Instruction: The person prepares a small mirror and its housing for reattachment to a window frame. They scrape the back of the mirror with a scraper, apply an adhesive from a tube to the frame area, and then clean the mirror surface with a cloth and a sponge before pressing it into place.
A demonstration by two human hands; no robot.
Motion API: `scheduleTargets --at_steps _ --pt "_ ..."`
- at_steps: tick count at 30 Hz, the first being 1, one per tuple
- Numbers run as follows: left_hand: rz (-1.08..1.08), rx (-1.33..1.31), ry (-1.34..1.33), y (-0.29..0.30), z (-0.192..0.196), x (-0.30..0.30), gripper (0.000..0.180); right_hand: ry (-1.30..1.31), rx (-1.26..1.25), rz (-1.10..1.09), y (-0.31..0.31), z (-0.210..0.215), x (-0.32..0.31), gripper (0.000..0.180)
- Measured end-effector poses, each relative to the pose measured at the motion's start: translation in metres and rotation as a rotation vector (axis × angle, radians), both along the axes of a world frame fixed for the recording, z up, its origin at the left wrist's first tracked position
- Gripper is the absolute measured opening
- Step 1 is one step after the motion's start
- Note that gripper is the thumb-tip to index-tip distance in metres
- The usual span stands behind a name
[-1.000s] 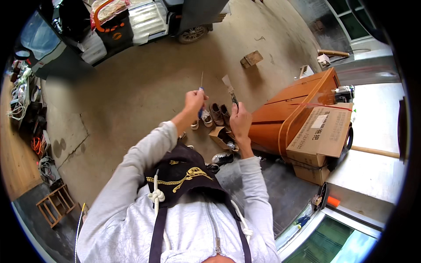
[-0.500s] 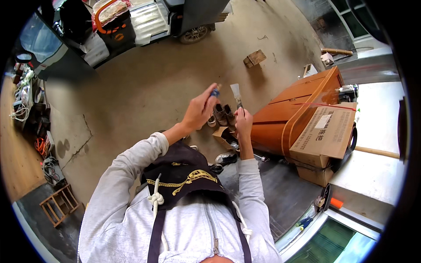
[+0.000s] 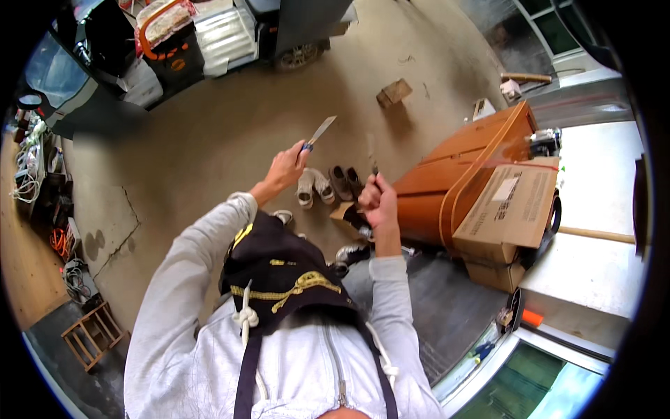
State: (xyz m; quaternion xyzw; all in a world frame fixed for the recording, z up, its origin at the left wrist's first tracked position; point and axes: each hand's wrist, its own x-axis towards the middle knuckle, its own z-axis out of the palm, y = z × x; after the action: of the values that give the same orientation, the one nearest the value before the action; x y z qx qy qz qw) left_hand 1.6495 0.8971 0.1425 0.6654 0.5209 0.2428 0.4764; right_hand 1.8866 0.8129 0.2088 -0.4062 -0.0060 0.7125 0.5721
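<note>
My left hand (image 3: 285, 167) is closed around the handle of a blue-handled scraper (image 3: 322, 130), its metal blade pointing up and to the right. Across from it, my right hand (image 3: 379, 201) grips a dark-handled putty knife (image 3: 372, 155); its blade is blurred and looks thin from this angle. The two tools are apart, both held up in front of my black apron (image 3: 279, 279). Beyond and below the hands, pale shoes (image 3: 315, 187) and brown shoes (image 3: 343, 181) stand on the concrete floor.
An orange-brown wooden cabinet (image 3: 460, 160) with a flattened cardboard box (image 3: 509, 202) against it is close on my right. A small open carton (image 3: 347, 215) lies by the shoes. Farther off are a wooden block (image 3: 394, 92) and a vehicle (image 3: 300, 35); a small wooden rack (image 3: 94, 335) is at left.
My left hand has moved left and down and turned, so its scraper's blade now shows. The putty knife in my right hand has turned to look thinner. The view has shifted slightly.
</note>
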Motion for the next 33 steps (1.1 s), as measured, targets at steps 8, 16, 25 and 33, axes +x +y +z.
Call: scheduleTargets --at_steps 8,16,25,33 --pt "-0.357 0.061 -0.174 -0.058 0.061 0.009 0.041 0.764 0.065 -0.010 -0.013 0.001 0.001 0.050" --pt "-0.303 0.149 -0.140 -0.080 0.088 0.018 0.043 0.588 -0.050 0.001 -0.021 0.002 0.010 0.042" --pt "-0.262 0.017 -0.128 -0.086 0.098 0.023 0.040 -0.385 -0.132 -0.047 -0.019 0.000 -0.002 0.048" --pt "-0.202 0.053 -0.163 -0.069 0.104 0.008 0.033 -0.640 -0.011 0.072 -0.009 0.031 -0.025 0.053"
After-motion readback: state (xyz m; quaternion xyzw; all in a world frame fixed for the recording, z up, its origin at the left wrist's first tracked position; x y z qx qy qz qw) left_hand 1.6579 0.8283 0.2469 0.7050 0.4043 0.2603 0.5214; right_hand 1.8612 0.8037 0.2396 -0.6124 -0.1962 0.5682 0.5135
